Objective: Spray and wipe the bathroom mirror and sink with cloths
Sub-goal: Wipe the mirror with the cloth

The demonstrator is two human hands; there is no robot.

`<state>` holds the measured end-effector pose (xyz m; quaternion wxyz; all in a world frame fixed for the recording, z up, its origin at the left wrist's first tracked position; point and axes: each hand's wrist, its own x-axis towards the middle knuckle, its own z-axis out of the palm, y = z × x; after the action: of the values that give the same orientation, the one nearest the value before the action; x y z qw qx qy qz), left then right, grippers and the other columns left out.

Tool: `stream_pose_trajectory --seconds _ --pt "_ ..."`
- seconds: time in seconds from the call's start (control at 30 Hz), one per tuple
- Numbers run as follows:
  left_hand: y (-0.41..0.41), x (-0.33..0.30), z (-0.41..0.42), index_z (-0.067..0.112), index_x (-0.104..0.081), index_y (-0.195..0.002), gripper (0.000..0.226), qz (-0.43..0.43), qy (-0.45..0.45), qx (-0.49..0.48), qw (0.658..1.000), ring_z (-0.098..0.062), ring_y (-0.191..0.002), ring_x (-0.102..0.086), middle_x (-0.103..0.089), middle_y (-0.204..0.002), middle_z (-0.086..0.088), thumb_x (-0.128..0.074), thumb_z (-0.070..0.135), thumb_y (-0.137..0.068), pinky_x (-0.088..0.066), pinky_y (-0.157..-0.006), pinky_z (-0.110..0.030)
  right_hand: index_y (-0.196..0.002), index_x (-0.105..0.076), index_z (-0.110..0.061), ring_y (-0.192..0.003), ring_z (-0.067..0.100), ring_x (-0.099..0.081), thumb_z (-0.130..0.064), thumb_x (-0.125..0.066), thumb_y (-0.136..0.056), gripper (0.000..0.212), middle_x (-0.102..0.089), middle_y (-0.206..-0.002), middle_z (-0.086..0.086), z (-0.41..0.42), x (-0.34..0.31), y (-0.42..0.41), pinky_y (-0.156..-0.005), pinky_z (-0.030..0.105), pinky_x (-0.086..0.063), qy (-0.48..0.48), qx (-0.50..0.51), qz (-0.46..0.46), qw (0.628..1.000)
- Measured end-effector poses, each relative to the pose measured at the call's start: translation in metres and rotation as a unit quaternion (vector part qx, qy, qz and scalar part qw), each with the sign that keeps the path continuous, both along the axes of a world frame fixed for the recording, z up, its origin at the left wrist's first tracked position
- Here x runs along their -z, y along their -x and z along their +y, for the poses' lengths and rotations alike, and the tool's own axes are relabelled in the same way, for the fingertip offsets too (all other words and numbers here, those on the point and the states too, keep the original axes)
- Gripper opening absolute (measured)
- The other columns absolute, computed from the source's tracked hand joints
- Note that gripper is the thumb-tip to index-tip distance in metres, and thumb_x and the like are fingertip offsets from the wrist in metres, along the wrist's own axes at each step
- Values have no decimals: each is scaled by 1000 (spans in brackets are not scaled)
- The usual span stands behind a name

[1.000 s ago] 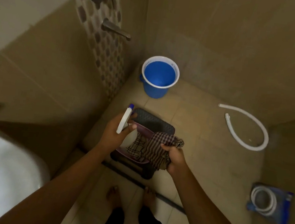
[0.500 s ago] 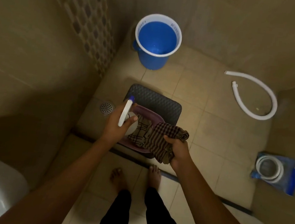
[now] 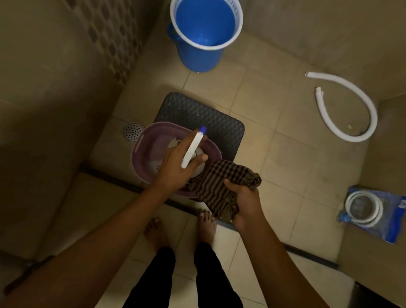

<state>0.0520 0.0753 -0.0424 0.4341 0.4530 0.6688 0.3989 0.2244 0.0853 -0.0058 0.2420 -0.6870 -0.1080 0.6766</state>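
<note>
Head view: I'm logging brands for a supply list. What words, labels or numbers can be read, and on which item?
"JOYO", as best it reads, on the inner rim of the blue bucket, right side.
A matching mark on the rim's left side: too blurred to read.
Print on the blue hose packet: too small to read.

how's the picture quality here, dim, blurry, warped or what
Head view: dim, warm light, brightest on the floor tiles around the stool; left wall in deep shadow; wide-angle bending at the edges; slightly soft throughout, though the spray bottle, cloth and bucket read clearly; no strong glare.
</note>
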Motion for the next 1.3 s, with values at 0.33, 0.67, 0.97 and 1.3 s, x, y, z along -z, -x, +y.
stream_pose_trajectory --seconds 0.33,0.67,0.97,1.3 --pt "-13 11 9 12 -41 -144 61 42 37 28 998 -6 -85 -55 -62 -102 -3 -67 22 -89 -40 -74 -2 -114 -63 -11 -107 34 -64 1 -60 -90 28 -67 -117 13 -2 0 -10 -95 53 -52 3 10 8 1000" --pt "-8 4 4 7 -60 -117 35 143 84 30 986 -16 -89 -60 -67 -102 -9 -70 18 -86 -47 -79 -28 -123 -61 -8 -108 34 -64 3 -61 -89 35 -67 -119 14 1 -11 -17 -97 54 -51 -2 8 10 1000" --pt "-5 6 2 15 -60 -124 37 143 71 29 987 -21 -104 -62 -67 -113 -7 -66 18 -88 -51 -86 -35 -124 -60 -8 -108 33 -64 2 -62 -89 37 -66 -120 14 2 -17 -19 -97 53 -51 -12 -1 12 1000" --pt "-6 -3 -4 15 -54 -132 46 157 91 33 983 -25 -111 -59 -64 -121 -8 -67 18 -87 -49 -91 -39 -105 -65 -11 -96 29 -67 4 -59 -90 22 -69 -110 14 0 -37 -28 -76 41 -57 -16 3 50 999"
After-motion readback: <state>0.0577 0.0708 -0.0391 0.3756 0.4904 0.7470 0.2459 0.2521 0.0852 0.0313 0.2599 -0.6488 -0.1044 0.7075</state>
